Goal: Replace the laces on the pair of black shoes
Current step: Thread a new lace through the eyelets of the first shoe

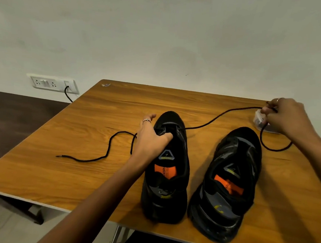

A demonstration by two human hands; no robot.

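Two black shoes stand side by side on a wooden table [38, 169], toes pointing to 12 o'clock, orange insoles showing. We steady the left shoe [166, 169] with our left hand [151, 137], its fingers curled over the tongue near the toe and the thumb hooked into the opening. A black lace [209, 122] runs from that shoe's front eyelets out toward 2 o'clock, where our right hand [287, 117] pinches it between thumb and fingertips near the table's far right corner; the slack past the pinch droops in a loop at the hand's 6 o'clock. The lace's other end trails across the table toward 9 o'clock from the left shoe. The right shoe [229, 183] sits unlaced just beside its mate. A small clear container [260, 122] lies partly hidden under the right hand. A wall socket [52, 83] sits at 10 o'clock.
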